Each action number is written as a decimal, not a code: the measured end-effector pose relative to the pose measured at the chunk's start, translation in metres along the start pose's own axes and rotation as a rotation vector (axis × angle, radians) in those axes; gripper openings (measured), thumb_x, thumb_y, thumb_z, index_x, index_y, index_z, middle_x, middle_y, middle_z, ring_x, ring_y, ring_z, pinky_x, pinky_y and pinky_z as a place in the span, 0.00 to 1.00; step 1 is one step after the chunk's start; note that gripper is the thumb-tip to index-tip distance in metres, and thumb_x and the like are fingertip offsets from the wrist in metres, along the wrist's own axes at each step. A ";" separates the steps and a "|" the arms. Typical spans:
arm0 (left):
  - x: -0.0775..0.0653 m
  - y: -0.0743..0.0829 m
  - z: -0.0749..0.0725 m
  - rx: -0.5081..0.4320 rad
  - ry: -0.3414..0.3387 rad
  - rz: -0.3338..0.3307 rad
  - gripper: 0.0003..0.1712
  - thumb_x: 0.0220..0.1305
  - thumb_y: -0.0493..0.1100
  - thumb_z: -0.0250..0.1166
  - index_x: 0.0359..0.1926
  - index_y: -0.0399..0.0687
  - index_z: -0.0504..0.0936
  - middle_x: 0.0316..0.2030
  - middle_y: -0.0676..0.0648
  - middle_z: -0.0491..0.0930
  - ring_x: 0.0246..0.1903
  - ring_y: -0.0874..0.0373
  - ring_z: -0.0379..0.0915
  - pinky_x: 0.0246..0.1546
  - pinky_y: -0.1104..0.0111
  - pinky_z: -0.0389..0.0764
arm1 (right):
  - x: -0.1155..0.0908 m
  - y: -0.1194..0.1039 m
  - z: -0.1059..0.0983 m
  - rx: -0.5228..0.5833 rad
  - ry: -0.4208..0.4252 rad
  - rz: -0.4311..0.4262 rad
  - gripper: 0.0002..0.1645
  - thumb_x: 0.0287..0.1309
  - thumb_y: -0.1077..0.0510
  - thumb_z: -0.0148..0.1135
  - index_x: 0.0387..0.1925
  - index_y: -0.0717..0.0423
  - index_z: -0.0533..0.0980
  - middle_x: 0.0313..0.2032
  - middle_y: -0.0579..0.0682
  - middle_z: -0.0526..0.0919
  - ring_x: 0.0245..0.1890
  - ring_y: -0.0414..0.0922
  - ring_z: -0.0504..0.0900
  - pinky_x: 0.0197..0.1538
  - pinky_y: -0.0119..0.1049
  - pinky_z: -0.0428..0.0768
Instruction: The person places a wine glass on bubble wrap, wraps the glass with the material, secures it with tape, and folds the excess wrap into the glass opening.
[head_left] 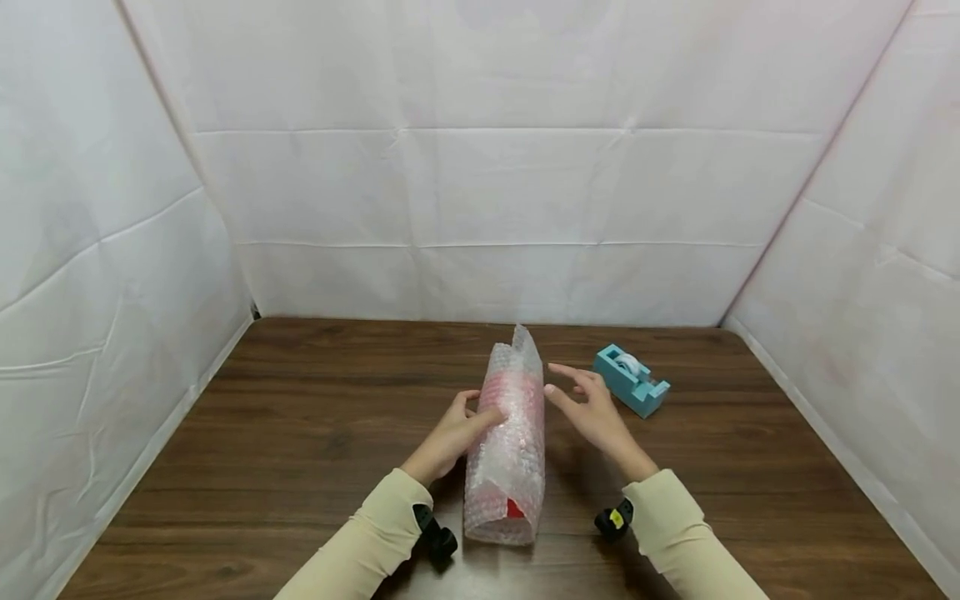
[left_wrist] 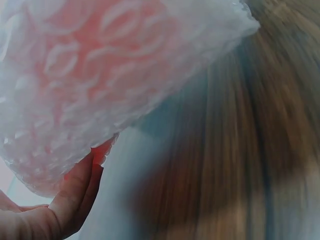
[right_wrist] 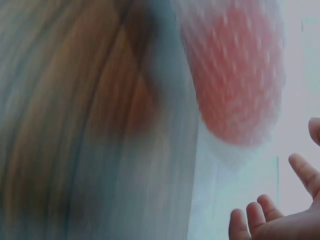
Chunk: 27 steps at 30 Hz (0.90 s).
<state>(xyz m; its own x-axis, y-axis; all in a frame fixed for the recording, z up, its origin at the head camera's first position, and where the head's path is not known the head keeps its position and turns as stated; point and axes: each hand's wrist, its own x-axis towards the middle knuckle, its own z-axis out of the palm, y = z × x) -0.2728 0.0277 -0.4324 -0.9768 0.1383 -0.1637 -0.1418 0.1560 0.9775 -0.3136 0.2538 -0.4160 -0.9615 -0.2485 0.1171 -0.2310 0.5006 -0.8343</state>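
A roll of bubble wrap stands lengthwise before me on the table, wound around something red that shows pink through the layers. A bit of bare red peeks out at its near end, while a loose flap of wrap rises at the far end. My left hand grips the roll from the left, thumb on top and fingers at its side. In the left wrist view, the fingers bend against the bubbly surface. To the right of the roll, my right hand hovers with spread fingers, holding nothing.
A light blue tape dispenser with a roll of tape sits just beyond my right hand. The brown wooden table is enclosed by white fabric walls at the back and both sides.
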 end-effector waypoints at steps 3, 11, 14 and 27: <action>0.001 0.002 0.008 0.013 -0.021 0.006 0.46 0.59 0.55 0.64 0.70 0.39 0.54 0.45 0.37 0.70 0.42 0.51 0.71 0.41 0.63 0.75 | 0.000 0.010 -0.018 -0.024 0.024 0.021 0.34 0.66 0.39 0.53 0.68 0.48 0.66 0.68 0.61 0.56 0.63 0.61 0.61 0.60 0.60 0.65; 0.003 0.008 0.031 0.027 -0.069 0.021 0.46 0.58 0.54 0.64 0.70 0.40 0.54 0.47 0.38 0.73 0.43 0.52 0.73 0.46 0.58 0.76 | 0.003 0.034 -0.069 -0.055 0.087 0.135 0.39 0.67 0.34 0.44 0.70 0.52 0.62 0.72 0.66 0.49 0.66 0.65 0.57 0.59 0.65 0.64; 0.003 0.008 0.039 0.029 -0.083 0.024 0.46 0.58 0.54 0.64 0.70 0.40 0.55 0.48 0.38 0.73 0.43 0.51 0.74 0.46 0.57 0.77 | 0.003 0.045 -0.082 -0.077 0.113 0.153 0.36 0.69 0.37 0.43 0.69 0.54 0.63 0.71 0.66 0.52 0.66 0.67 0.56 0.58 0.65 0.64; -0.001 0.005 0.054 0.034 -0.106 0.017 0.45 0.58 0.52 0.64 0.70 0.41 0.55 0.48 0.39 0.72 0.45 0.51 0.73 0.49 0.54 0.76 | 0.009 0.084 -0.101 -0.315 0.121 0.248 0.35 0.72 0.39 0.35 0.63 0.61 0.65 0.64 0.77 0.50 0.60 0.74 0.49 0.53 0.69 0.55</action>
<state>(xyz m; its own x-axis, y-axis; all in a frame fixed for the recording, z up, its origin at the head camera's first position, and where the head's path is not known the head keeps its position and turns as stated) -0.2640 0.0812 -0.4343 -0.9563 0.2435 -0.1618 -0.1178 0.1858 0.9755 -0.3564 0.3770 -0.4307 -0.9999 0.0015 0.0120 -0.0066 0.7668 -0.6419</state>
